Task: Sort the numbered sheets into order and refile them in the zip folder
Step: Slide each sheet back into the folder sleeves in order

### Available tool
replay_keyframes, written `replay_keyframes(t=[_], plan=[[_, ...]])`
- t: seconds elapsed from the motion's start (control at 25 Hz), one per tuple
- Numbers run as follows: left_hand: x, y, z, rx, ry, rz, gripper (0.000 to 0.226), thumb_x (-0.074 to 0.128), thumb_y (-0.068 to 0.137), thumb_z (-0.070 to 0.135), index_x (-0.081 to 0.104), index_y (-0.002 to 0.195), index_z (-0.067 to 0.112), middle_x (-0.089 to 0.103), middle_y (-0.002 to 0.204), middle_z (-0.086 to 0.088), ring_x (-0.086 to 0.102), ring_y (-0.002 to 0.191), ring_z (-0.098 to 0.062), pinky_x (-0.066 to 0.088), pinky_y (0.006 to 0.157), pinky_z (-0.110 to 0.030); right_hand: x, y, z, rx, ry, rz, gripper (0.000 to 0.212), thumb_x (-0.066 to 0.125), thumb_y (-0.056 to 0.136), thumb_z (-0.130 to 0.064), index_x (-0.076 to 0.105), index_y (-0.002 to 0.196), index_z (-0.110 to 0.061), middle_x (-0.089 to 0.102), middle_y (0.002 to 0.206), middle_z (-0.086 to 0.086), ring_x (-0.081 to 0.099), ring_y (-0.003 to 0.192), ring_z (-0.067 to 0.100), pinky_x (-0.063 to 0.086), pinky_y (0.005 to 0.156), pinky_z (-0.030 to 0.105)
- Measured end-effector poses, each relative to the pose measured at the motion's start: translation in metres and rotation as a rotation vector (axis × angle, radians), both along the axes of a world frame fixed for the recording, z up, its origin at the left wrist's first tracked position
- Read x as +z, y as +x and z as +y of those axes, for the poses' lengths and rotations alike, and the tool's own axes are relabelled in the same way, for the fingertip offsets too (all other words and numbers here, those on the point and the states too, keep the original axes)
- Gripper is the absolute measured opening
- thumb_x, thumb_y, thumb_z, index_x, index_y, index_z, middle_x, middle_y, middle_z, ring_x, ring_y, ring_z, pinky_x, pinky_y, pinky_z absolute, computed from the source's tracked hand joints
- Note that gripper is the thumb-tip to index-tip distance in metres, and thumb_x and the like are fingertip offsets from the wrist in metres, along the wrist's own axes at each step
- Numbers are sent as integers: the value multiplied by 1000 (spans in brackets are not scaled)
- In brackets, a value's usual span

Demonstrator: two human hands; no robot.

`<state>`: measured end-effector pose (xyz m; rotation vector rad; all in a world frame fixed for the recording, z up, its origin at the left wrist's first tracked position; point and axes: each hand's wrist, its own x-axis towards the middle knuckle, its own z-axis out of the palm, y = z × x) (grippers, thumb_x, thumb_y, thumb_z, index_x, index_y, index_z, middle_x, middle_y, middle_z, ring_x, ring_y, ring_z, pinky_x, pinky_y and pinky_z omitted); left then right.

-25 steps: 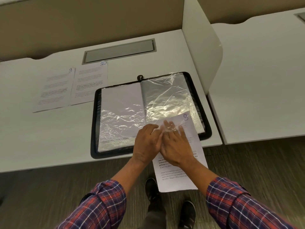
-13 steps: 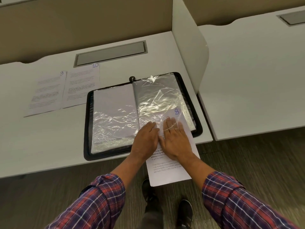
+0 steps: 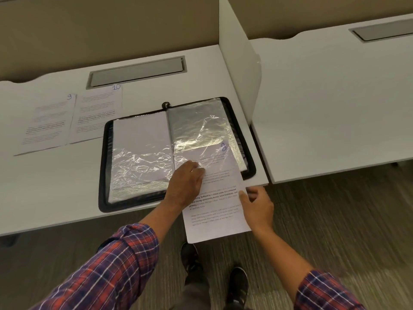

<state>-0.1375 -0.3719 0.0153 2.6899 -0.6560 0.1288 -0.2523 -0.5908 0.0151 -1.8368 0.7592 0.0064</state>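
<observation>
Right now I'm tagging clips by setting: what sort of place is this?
Probably an open-plan office: white laminate desks split by a white divider panel, each with a grey cable-hatch lid, over striped carpet.

left grip (image 3: 187,182) seemingly curled, right grip (image 3: 257,206) pinching.

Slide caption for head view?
Left hand at sleeve mouth, right hand grips sheet 8 partly inside zip folder; sheet 9, sheet 10 beside.
</observation>
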Motion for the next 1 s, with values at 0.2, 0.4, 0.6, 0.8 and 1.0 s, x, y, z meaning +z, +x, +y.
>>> replay_keyframes(t=[0.2,0.4,0.6,0.8,1.0], plan=[[0,-1,-1,5,31,-9,28,55,105,27,71,122,12,66,127,-11,64,111,-26,56,91,-39,-9,-55,10,-166,503,-20,20,73,96,-19,67,116,-17,77,106,4,77,92,18,65,72,37],[5,-2,-5,3,5,-27,20,55,105,21,70,109,9,68,117,-7,63,104,-23,56,85,-38,-17,-73,27,-208,804,22,27,71,96,-7,65,122,-8,77,112,14,77,100,33,66,75,47],[9,-2,-8,37,-26,26,9,55,102,22,60,98,15,63,98,1,55,86,-15,50,75,-33,-9,-71,39,-233,825,25,29,70,96,-2,66,124,-10,76,116,12,76,103,31,65,79,45],[15,-3,-9,42,-44,15,10,58,100,17,54,91,17,57,89,3,48,77,-14,46,69,-30,-5,-75,57,-204,731,61,29,64,101,-8,60,129,-16,74,115,11,78,94,26,66,79,44],[16,-4,-6,14,-37,-46,10,60,101,17,64,95,11,68,98,-5,60,82,-19,50,71,-27,10,-44,69,-237,742,40,28,61,103,-10,60,130,-17,73,114,11,78,93,27,66,75,41]])
